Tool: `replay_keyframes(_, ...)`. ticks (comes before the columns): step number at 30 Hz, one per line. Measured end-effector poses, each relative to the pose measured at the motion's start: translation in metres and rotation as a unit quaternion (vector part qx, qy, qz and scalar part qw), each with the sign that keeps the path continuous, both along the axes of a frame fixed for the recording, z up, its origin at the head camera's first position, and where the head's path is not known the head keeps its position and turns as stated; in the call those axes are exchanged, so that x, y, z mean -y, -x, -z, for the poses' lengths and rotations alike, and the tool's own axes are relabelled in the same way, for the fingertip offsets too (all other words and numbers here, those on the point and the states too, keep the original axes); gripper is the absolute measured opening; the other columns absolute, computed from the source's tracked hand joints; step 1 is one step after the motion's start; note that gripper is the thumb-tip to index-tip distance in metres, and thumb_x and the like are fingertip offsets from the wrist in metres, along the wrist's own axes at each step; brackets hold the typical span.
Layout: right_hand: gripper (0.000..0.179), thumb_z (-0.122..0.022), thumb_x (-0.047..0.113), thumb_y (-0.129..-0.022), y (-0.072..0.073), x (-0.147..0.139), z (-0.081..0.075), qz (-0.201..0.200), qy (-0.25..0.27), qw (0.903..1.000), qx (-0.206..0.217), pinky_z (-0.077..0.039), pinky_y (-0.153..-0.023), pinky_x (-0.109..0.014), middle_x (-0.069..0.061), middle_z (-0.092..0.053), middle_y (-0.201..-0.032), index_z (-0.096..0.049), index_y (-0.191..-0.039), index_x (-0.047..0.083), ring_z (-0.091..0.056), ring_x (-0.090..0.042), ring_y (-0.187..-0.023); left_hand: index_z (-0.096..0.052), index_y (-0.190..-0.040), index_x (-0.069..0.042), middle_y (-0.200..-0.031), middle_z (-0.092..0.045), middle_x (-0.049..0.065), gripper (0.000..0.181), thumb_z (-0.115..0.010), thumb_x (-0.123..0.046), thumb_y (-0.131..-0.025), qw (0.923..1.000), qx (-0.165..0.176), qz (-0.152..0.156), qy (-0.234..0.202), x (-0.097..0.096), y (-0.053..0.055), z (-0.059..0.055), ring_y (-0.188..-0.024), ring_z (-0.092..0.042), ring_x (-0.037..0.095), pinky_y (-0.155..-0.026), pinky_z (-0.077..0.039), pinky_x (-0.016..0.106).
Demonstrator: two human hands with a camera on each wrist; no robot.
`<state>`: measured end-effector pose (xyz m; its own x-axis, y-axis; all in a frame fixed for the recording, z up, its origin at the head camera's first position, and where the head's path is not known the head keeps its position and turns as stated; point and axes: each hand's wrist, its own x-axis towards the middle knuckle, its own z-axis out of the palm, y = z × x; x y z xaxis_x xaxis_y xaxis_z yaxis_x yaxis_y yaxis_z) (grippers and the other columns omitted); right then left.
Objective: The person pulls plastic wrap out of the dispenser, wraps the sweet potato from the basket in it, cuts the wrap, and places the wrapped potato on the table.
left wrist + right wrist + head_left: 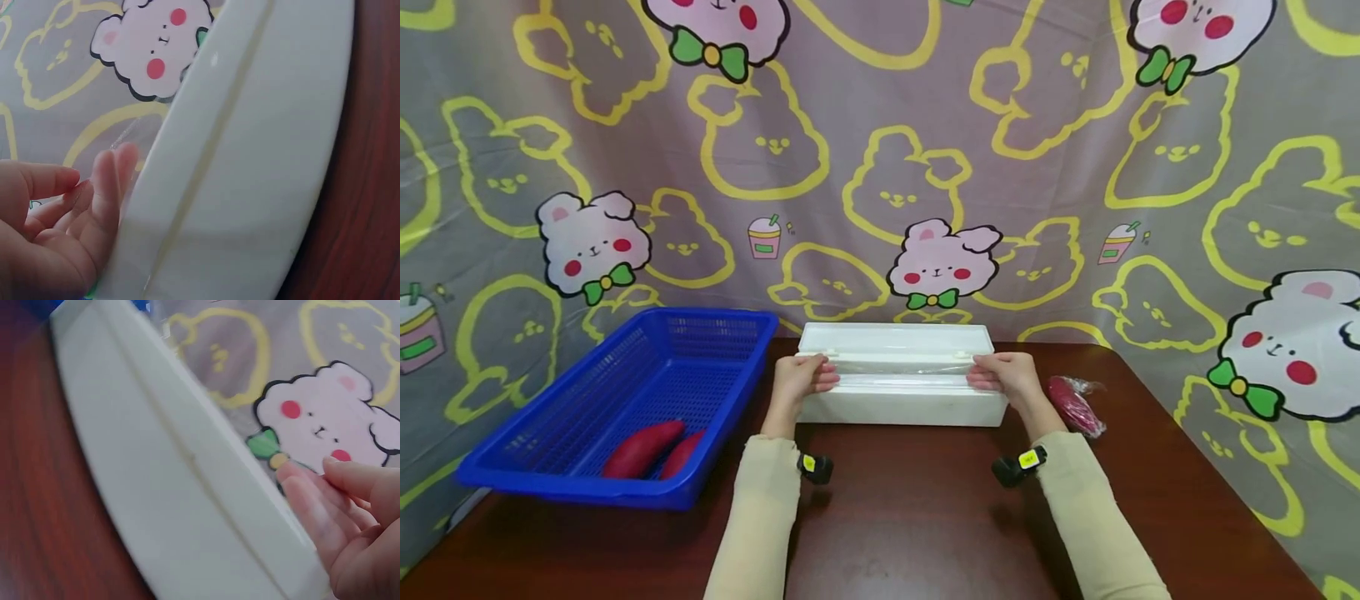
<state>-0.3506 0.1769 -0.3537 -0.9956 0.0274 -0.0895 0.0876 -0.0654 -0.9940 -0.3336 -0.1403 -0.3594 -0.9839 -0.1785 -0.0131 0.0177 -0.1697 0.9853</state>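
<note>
A long white cling film dispenser box (902,410) stands at the back middle of the table, its lid (895,337) raised. Clear cling film (902,367) stretches across above the box between the two hands. At the box's left end my left hand (797,380) pinches the film between thumb and forefinger. My right hand (1009,377) pinches it likewise at the right end. In the left wrist view, the left hand (69,231) is beside the box wall, other fingers loosely bent. The right wrist view has the right hand (350,525) beside the wall too; the film there is hardly visible.
On the left sits a blue plastic basket (580,492) with red-skinned sweet potatoes (643,450) near its front. A red item wrapped in film (1075,406) lies right of the right hand. A patterned curtain (865,100) hangs behind the dark wooden table (895,517).
</note>
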Motion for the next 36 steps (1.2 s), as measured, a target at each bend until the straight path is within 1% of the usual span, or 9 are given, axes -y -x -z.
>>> replay_keyframes(7, 0.039, -0.062, 0.004, -0.083, 0.002, 0.001, -0.002, -0.008, 0.029, 0.9995, 0.003, -0.051, -0.056, -0.032, -0.012, -0.065, -0.066, -0.05, -0.111, -0.02, -0.065, -0.022, -0.061, -0.052, -0.105, 0.022, -0.072, -0.064, 0.015, 0.03, -0.048, -0.005, -0.09, 0.9999, -0.014, -0.008, 0.002, -0.001, -0.001, -0.006, -0.055, -0.063, 0.016, -0.053, -0.051, 0.027)
replay_keyframes(11, 0.038, -0.061, 0.004, -0.083, 0.002, 0.003, -0.002, -0.006, 0.032, 0.9995, 0.0, -0.051, -0.057, -0.033, -0.011, -0.065, -0.066, -0.049, -0.111, -0.02, -0.065, -0.021, -0.061, -0.052, -0.104, 0.021, -0.073, -0.064, 0.014, 0.031, -0.047, -0.006, -0.091, 0.9999, -0.008, -0.014, 0.0, 0.0, -0.002, -0.009, -0.057, -0.064, 0.016, -0.053, -0.051, 0.026)
replay_keyframes(16, 0.038, -0.059, 0.003, -0.085, -0.002, 0.003, -0.005, -0.007, 0.039, 0.9992, -0.005, -0.051, -0.062, -0.034, -0.008, -0.065, -0.065, -0.048, -0.112, -0.02, -0.065, -0.019, -0.063, -0.051, -0.106, 0.021, -0.074, -0.064, 0.014, 0.032, -0.047, -0.007, -0.091, 1.0, -0.003, -0.004, -0.006, -0.001, -0.002, -0.013, -0.057, -0.063, 0.016, -0.052, -0.051, 0.026)
replay_keyframes(19, 0.038, -0.06, 0.004, -0.084, -0.003, 0.003, -0.009, 0.002, 0.036, 0.9993, -0.008, -0.051, -0.062, -0.033, -0.007, -0.065, -0.064, -0.049, -0.112, -0.02, -0.065, -0.018, -0.062, -0.05, -0.107, 0.021, -0.077, -0.065, 0.017, 0.034, -0.047, -0.009, -0.091, 1.0, -0.009, 0.004, -0.003, -0.002, -0.002, -0.017, -0.057, -0.064, 0.015, -0.053, -0.051, 0.026)
replay_keyframes(22, 0.041, -0.061, 0.005, -0.084, -0.003, 0.003, -0.012, -0.003, 0.035, 0.9992, -0.02, -0.051, -0.061, -0.033, -0.006, -0.065, -0.064, -0.048, -0.113, -0.02, -0.065, -0.017, -0.062, -0.05, -0.108, 0.021, -0.083, -0.064, 0.022, 0.036, -0.047, -0.011, -0.092, 0.9999, -0.013, 0.003, 0.001, -0.001, -0.001, -0.021, -0.058, -0.064, 0.015, -0.054, -0.051, 0.026)
replay_keyframes(27, 0.032, -0.061, 0.007, -0.084, -0.002, 0.003, -0.016, -0.003, 0.039, 0.9988, -0.03, -0.051, -0.061, -0.033, -0.006, -0.065, -0.064, -0.056, -0.105, -0.017, -0.065, -0.018, -0.062, -0.05, -0.11, 0.02, -0.093, -0.062, 0.026, 0.037, -0.047, -0.013, -0.092, 0.9999, -0.013, 0.006, 0.009, 0.001, -0.002, -0.026, -0.061, -0.064, 0.016, -0.055, -0.051, 0.026)
replay_keyframes(31, 0.037, -0.061, 0.008, -0.084, -0.004, 0.002, -0.017, -0.006, 0.025, 0.9991, -0.033, -0.051, -0.063, -0.034, -0.004, -0.065, -0.064, -0.053, -0.108, -0.018, -0.065, -0.016, -0.063, -0.049, -0.112, 0.02, -0.093, -0.062, 0.026, 0.039, -0.047, -0.014, -0.093, 0.9998, -0.009, 0.01, 0.014, 0.002, -0.003, -0.027, -0.062, -0.065, 0.017, -0.055, -0.051, 0.026)
replay_keyframes(33, 0.043, -0.061, 0.01, -0.085, -0.006, 0.002, -0.017, -0.011, 0.011, 0.9993, -0.035, -0.051, -0.066, -0.035, -0.002, -0.065, -0.064, -0.048, -0.113, -0.02, -0.065, -0.015, -0.064, -0.05, -0.111, 0.019, -0.092, -0.063, 0.025, 0.039, -0.047, -0.015, -0.093, 0.9998, -0.004, 0.011, 0.017, 0.003, -0.003, -0.026, -0.063, -0.065, 0.018, -0.055, -0.051, 0.026)
replay_keyframes(36, 0.045, -0.06, 0.011, -0.086, -0.007, 0.001, -0.017, -0.012, -0.009, 0.9993, -0.033, -0.05, -0.07, -0.037, 0.0, -0.066, -0.064, -0.046, -0.116, -0.019, -0.065, -0.013, -0.065, -0.052, -0.111, 0.017, -0.091, -0.064, 0.022, 0.038, -0.047, -0.016, -0.093, 0.9993, -0.003, 0.012, 0.035, 0.003, -0.004, -0.026, -0.064, -0.065, 0.018, -0.058, -0.051, 0.027)
